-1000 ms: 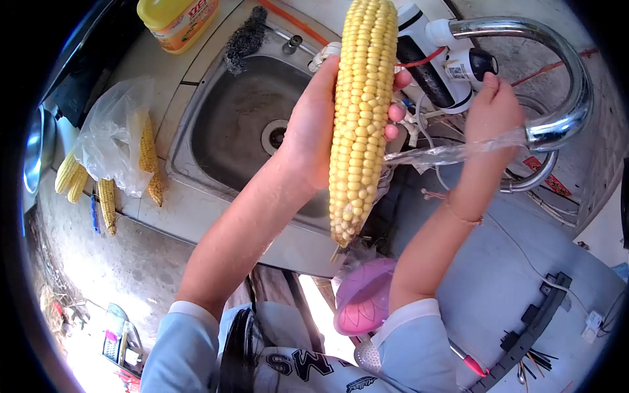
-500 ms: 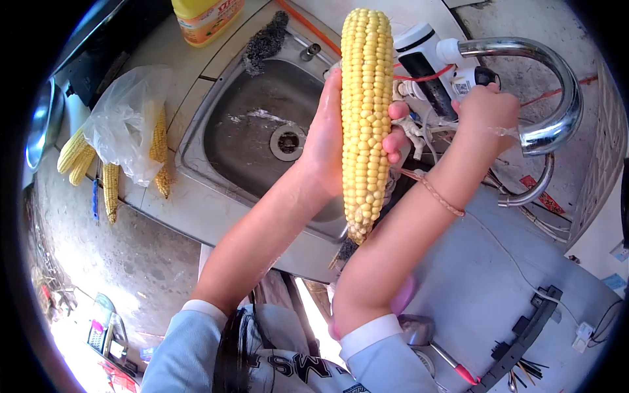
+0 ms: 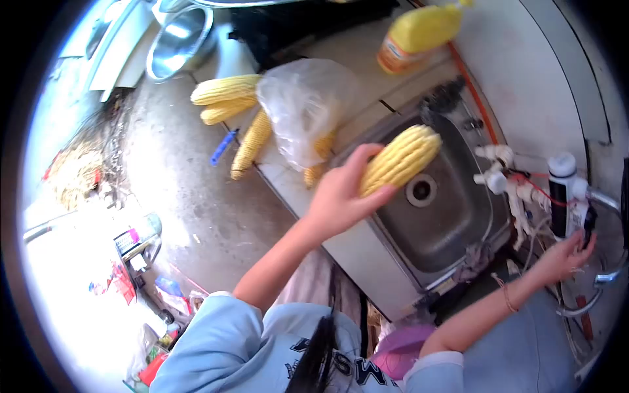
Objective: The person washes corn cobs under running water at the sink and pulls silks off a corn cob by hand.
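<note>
My left hand point(image 3: 347, 200) is wrapped around a yellow corn cob point(image 3: 403, 160). The cob is tilted, one end toward the far right, above the left part of the metal sink point(image 3: 452, 242). To the right, my right hand point(image 3: 563, 260) is beside the black knob point(image 3: 590, 223) of the white and black tap unit point(image 3: 561, 196). Its fingers are apart with nothing seen between them; whether they touch the knob I cannot tell. A clear plastic bag point(image 3: 298, 108) lies left of the sink, partly covering more cobs. Several corn cobs point(image 3: 252, 144) lie beside it along the counter edge.
A yellow bottle point(image 3: 419, 39) stands behind the sink. A blue-handled tool point(image 3: 224, 147) lies at the counter edge. A metal basin point(image 3: 180, 42) is at the upper left. White pipes point(image 3: 517, 190) run right of the sink, and a pink basin point(image 3: 406, 347) is below.
The view has turned left. My left hand has moved the cob from in front of me toward the counter side of the sink. My right hand has loosened its closed fingers by the tap.
</note>
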`<move>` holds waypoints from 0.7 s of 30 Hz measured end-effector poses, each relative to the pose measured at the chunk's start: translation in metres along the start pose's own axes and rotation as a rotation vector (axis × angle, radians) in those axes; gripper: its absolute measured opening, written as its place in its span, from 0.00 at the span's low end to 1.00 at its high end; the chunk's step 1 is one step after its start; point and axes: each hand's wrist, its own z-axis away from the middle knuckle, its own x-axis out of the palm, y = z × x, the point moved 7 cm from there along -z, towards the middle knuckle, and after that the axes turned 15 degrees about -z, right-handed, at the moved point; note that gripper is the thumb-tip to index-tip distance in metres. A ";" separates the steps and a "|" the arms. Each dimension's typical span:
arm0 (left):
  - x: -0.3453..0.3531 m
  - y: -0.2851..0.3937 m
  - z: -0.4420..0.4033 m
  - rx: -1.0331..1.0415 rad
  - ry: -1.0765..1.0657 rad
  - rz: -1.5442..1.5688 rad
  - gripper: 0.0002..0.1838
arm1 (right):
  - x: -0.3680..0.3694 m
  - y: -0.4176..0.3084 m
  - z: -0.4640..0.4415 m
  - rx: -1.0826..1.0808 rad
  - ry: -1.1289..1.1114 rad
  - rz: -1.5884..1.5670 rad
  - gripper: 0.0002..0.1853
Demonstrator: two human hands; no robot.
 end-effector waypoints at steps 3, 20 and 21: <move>-0.066 -0.048 0.034 -0.148 0.171 -0.328 0.30 | 0.007 -0.002 0.008 -0.067 -0.021 -0.069 0.19; -0.231 -0.113 -0.051 0.180 0.422 -1.094 0.28 | 0.020 0.027 0.019 -0.540 -0.103 0.255 0.28; -0.223 -0.111 -0.060 0.221 0.355 -1.161 0.28 | 0.019 0.050 0.009 -0.486 -0.059 0.363 0.26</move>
